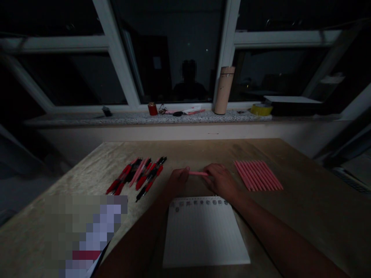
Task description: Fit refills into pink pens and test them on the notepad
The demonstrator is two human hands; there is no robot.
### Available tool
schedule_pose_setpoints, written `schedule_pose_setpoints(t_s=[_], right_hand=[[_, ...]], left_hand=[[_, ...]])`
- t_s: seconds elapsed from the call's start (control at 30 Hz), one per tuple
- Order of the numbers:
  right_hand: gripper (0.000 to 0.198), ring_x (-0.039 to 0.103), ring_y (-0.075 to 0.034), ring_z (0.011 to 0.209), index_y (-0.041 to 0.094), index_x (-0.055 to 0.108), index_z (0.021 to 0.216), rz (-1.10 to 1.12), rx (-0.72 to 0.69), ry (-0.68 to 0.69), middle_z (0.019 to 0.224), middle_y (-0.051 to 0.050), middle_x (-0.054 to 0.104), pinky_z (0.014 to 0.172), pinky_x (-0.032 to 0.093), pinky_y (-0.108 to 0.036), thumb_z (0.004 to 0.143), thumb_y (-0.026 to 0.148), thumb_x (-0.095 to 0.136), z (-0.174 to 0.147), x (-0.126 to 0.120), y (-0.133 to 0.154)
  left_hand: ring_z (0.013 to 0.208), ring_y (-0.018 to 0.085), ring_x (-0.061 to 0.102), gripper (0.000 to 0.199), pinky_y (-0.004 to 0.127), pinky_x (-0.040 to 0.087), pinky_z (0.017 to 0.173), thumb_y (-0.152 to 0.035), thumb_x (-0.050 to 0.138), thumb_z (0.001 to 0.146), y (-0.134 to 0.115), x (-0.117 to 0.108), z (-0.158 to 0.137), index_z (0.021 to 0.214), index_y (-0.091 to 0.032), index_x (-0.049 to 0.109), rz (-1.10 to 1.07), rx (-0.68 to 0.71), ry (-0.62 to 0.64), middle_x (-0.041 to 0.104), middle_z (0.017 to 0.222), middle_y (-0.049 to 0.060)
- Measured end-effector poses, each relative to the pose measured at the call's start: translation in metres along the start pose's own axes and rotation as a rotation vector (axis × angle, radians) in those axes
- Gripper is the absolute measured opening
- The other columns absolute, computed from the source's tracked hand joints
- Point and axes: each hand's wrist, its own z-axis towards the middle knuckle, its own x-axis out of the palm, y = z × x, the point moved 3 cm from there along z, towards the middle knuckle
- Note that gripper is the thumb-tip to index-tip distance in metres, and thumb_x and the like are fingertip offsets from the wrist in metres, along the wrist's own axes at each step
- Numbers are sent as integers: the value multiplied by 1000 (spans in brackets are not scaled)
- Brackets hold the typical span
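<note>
Head view, only one here: spiral notepad (205, 235) lies on the surface (191, 152) btwn the forearms, lined page up, ring edge away from the person. Pink pen (198, 173) is just beyond that ring edge, held roughly level & crosswise. Left hand (179, 179) pinches its left end; right hand (218, 178) is closed round the right end, so that tip's mostly hidden. Hands are apart, w/ only the bare middle of the pen btwn them. Two-ended hold prob. keeps it steady & lets each end be worked separately; can't tell if it's being twisted or pulled.

Beyond & right of notepad: row of pink pens (257, 175), side by side, ends lined up, all slanting alike. Looks deliberate, prob. for tidiness or easy counting, & within right hand's reach.

Beyond & left of notepad: mixed pens (141, 182), red, black & some pink, slanted in looser groups, a few overlapping. Prob. kept on that side so they don't mix w/ the neat row. Well beyond notepad, on the windowsill (130, 118): pink flask (223, 92) upright, yellow tape (261, 109) right of it.
</note>
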Motion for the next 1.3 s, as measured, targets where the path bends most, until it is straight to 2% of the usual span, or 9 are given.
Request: schedule_pose_setpoints(t_s=[0.13, 0.3, 0.5, 0.83, 1.0, 1.13, 1.3], right_hand=[[25, 55, -21, 94, 17, 58, 108, -8, -19, 20, 99, -8, 64, 85, 37, -36, 88, 31, 51, 0, -2, 2], [18, 55, -20, 89, 18, 61, 95, -23, -29, 55, 90, -7, 64, 81, 38, -34, 90, 29, 48, 1, 0, 3], [13, 54, -20, 84, 17, 59, 90, -37, 12, 34, 85, -7, 63, 77, 38, -32, 89, 25, 49, 0, 1, -2], [14, 54, -21, 82, 18, 59, 90, -52, 43, -6, 85, -8, 63, 76, 38, -33, 89, 25, 47, -1, -1, -3], [19, 56, -21, 87, 19, 61, 100, -22, -32, 38, 88, -7, 66, 81, 38, -34, 90, 25, 46, -1, -1, 1], [23, 56, -21, 90, 19, 61, 106, -1, -63, 61, 93, -8, 66, 82, 38, -34, 89, 24, 47, -1, -2, 4], [24, 57, -21, 89, 19, 60, 108, 46, -53, 69, 92, -7, 68, 83, 39, -35, 88, 23, 48, 0, -3, 7]], left_hand=[[46, 9, 32, 50, 25, 27, 49, -56, 35, 84, 2, 0, 1, 49, -19, 34, -16, 13, -12, 32, 46, -4], [46, 9, 31, 53, 25, 27, 49, -59, 35, 83, 7, 0, 2, 50, -19, 34, -19, 29, -1, 32, 45, -4], [44, 9, 30, 53, 25, 26, 48, -58, 34, 84, 11, 1, 4, 49, -18, 35, -30, 30, 3, 31, 45, -5], [43, 9, 32, 50, 24, 28, 48, -55, 38, 82, 8, -4, 1, 49, -19, 36, -65, -30, -75, 32, 44, -5], [45, 9, 32, 49, 24, 28, 49, -54, 38, 83, 8, -4, 1, 49, -18, 36, -39, -15, -109, 33, 45, -5], [48, 9, 32, 50, 24, 25, 49, -55, 38, 83, 4, -5, 1, 50, -18, 36, 26, 60, -60, 32, 48, -4], [49, 9, 33, 47, 24, 23, 50, -49, 39, 85, -20, -12, 2, 51, -16, 40, 207, 185, -33, 33, 48, -5]])
